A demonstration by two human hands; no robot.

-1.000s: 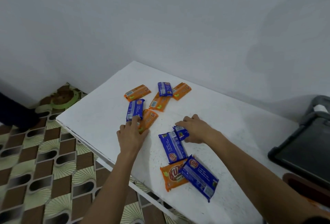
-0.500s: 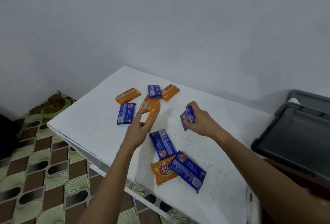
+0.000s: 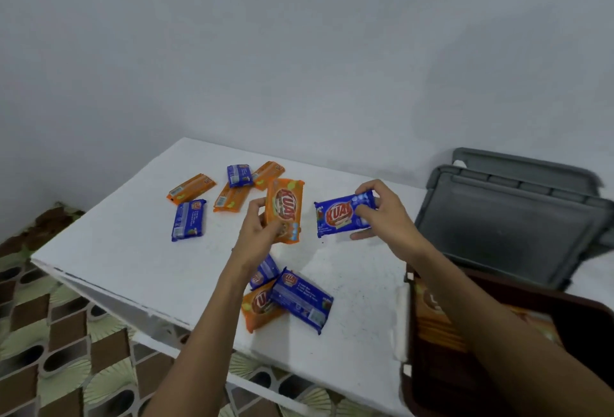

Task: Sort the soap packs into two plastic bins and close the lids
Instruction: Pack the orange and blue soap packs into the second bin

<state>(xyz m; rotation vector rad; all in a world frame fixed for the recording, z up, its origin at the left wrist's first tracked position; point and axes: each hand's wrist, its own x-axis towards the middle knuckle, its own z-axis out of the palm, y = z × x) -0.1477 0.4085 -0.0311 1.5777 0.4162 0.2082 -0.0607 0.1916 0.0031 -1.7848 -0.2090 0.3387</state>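
**Operator:** What are my hands doing?

**Observer:** Your left hand (image 3: 257,230), at frame centre, is gripping an orange soap pack (image 3: 285,209) by its lower end and holding it upright above the white table (image 3: 133,244). Your right hand (image 3: 387,217) is pinching a blue soap pack (image 3: 342,217) by its right end. It is sitting just right of the orange one, and the two are not touching.

**Operator:** And around them?

**Observer:** Three packs (image 3: 302,298) are lying overlapped under your left forearm, at lower centre. Five more packs (image 3: 188,220) are lying scattered at centre left. A gray lid (image 3: 505,227) is standing open at the right edge. A dark bin (image 3: 538,292) is sitting at lower right, and its contents are looking orange but blurred.
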